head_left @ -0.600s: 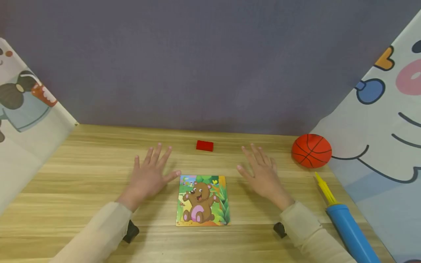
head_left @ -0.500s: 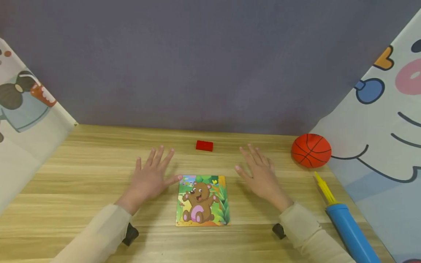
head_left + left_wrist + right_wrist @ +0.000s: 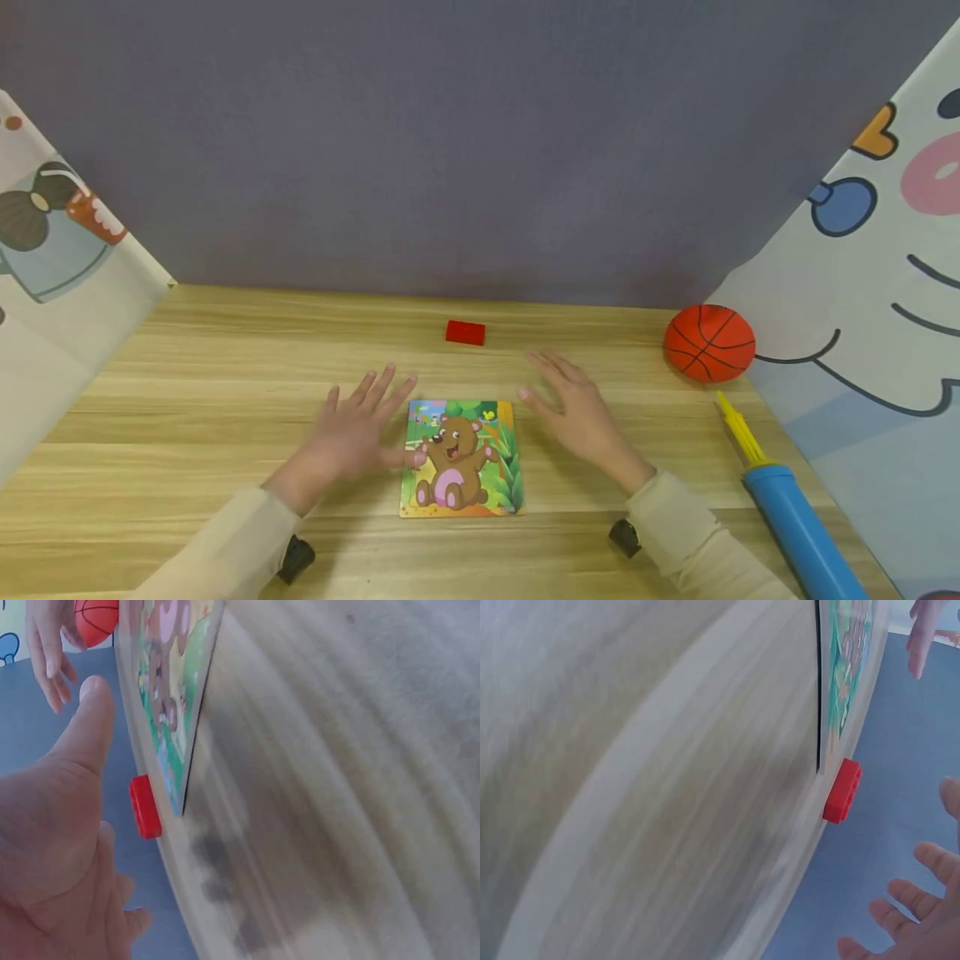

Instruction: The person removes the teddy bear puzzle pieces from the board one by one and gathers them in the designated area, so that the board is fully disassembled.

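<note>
A square picture puzzle board (image 3: 457, 467) with a brown bear on it lies flat on the wooden table. My left hand (image 3: 348, 437) hovers at its left side, fingers spread, the thumb overlapping the board's left edge in the head view. In the left wrist view that hand (image 3: 56, 832) holds nothing and the thumb points up toward the board (image 3: 176, 690). Off the board's right side is my right hand (image 3: 581, 417), fingers extended, nothing in it. The right wrist view shows its fingers (image 3: 911, 900) apart at the lower right corner.
Behind the board, near the back of the table, sits a small red toy brick (image 3: 466, 332). At the right, a red basketball-patterned ball (image 3: 709, 343) rests by the printed side wall. A blue hand pump (image 3: 802, 529) with a yellow nozzle (image 3: 742, 429) lies in front of it.
Both hands have come back toward the person and inward to the board. The left thumb now overlaps the picture. The board, brick, ball and pump stay put.
</note>
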`<state>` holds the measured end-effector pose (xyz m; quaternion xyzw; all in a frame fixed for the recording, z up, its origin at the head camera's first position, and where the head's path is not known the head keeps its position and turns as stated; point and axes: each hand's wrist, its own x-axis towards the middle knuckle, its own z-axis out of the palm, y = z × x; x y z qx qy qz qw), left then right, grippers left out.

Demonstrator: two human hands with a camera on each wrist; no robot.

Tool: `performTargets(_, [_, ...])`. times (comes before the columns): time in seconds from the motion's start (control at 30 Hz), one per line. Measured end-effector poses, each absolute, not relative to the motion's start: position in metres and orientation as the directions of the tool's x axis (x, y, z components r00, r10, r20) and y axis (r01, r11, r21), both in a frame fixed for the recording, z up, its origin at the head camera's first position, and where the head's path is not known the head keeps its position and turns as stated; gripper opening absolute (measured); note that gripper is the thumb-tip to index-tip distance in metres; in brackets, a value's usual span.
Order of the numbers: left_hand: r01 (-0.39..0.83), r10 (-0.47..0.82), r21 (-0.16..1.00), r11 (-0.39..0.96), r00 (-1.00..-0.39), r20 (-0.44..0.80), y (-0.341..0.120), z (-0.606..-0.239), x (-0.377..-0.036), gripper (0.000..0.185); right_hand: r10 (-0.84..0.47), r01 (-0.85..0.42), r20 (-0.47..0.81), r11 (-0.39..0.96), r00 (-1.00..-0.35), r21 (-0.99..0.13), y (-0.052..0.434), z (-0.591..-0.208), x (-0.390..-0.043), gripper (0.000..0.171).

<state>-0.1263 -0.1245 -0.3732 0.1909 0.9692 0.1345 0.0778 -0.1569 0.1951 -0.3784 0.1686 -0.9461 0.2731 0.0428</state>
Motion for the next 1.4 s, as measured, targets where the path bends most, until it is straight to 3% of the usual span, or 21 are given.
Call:
performTargets(0.3, [0.41,0.465,0.299,0.862,-0.873,-0.145,-0.124,-0.384,-0.12,0.119,-0.339,-0.359,0.144,0.744,-0.93,-0.564,0.187,-0.386,-0.16,0.062])
performTargets(0.53, [0.402,0.474,0.321,0.857,-0.86,-0.19,-0.121,-0.388,-0.118,0.127,-0.38,-0.337,0.053,0.738,-0.923,-0.585,0.185,-0.393,-0.163,0.064])
performTargets(0.87, [0.398,0.476,0.319,0.86,-0.851,-0.223,-0.118,-0.391,-0.118,0.135,-0.416,-0.33,-0.033,0.765,-0.909,-0.554,0.182,-0.396,-0.163,0.053])
performTargets(1.4, [0.376,0.463,0.341,0.862,-0.858,-0.222,-0.118,-0.387,-0.119,0.134,-0.398,-0.324,-0.042,0.801,-0.917,-0.503,0.173,-0.397,-0.168,0.043])
